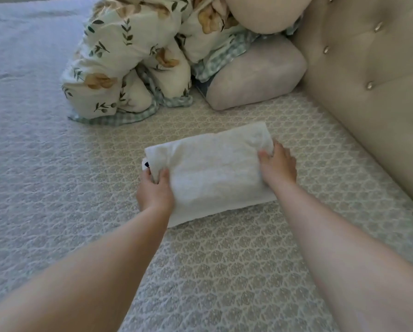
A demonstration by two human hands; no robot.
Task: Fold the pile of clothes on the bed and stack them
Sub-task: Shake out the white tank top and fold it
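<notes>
Centrally on the bed, a folded white garment [215, 171] is laid flat as a rough rectangle, its long axis running from the near left up to the far right, so that the far-right end is pointed toward the headboard [373, 92] and the near-left end toward the open quilt. A small dark patch is seen peeping out at its left edge. The left end is gripped by the left hand [154, 191], thumb curled over the top of the cloth and fingers tucked beneath. The right end is held by the right hand [277, 166], fingers bent over the edge with the thumb pressed on top. Both bare forearms are stretched forward from the bottom of the view. The garment is borne by a patterned quilted bedspread [224, 271]. Farther off, a bundled floral comforter [128, 58] is heaped beside a pale pillow [256, 77], which is set against the tufted cream headboard.
</notes>
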